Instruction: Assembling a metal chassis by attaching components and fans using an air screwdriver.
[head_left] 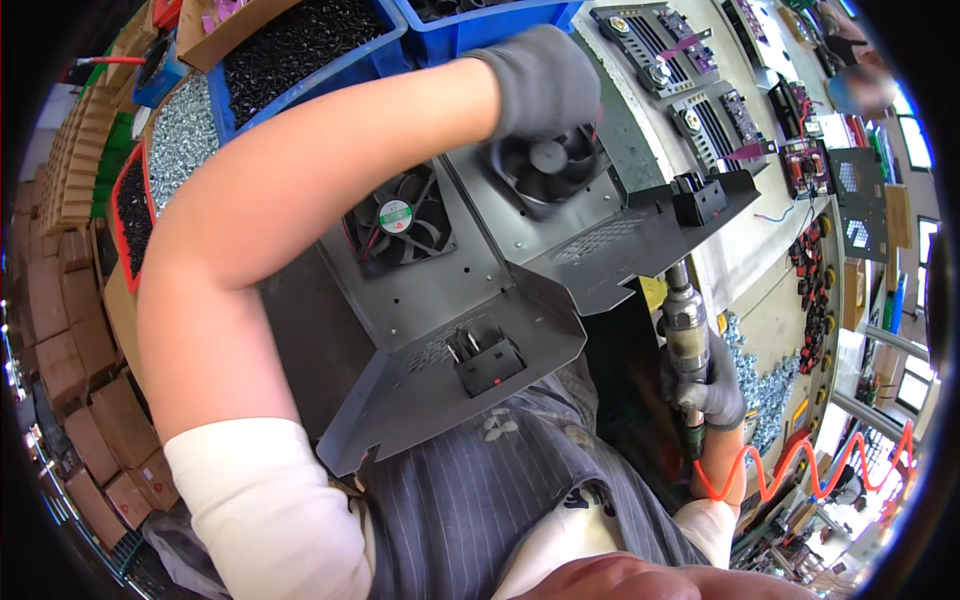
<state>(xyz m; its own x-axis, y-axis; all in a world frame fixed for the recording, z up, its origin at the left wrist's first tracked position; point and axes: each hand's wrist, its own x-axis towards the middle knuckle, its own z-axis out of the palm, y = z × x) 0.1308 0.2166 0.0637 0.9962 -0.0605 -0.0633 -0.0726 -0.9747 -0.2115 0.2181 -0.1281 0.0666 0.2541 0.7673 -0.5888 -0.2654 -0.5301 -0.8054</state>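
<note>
My left hand [548, 85], in a grey glove, reaches across to the far edge of a black cooling fan [548, 158]. Its fingers curl down there and are partly hidden; the fan is blurred over the right-hand metal panel [590, 240]. A second black fan [398, 215] with a round label lies on the left-hand panel [415, 310]. Each bent panel carries a black socket-and-switch block [488, 362] on its near flange. My right hand [712, 385], also gloved, is closed round a pneumatic screwdriver [686, 325], upright beside the right panel.
Blue bins [395, 50] of black screws stand at the back, beside silver screws [185, 135] and a red-rimmed bin [132, 215]. Circuit assemblies [655, 50] lie on the bench at right. A coiled orange air hose [800, 470] trails right from the screwdriver. Cardboard boxes [85, 350] are stacked left.
</note>
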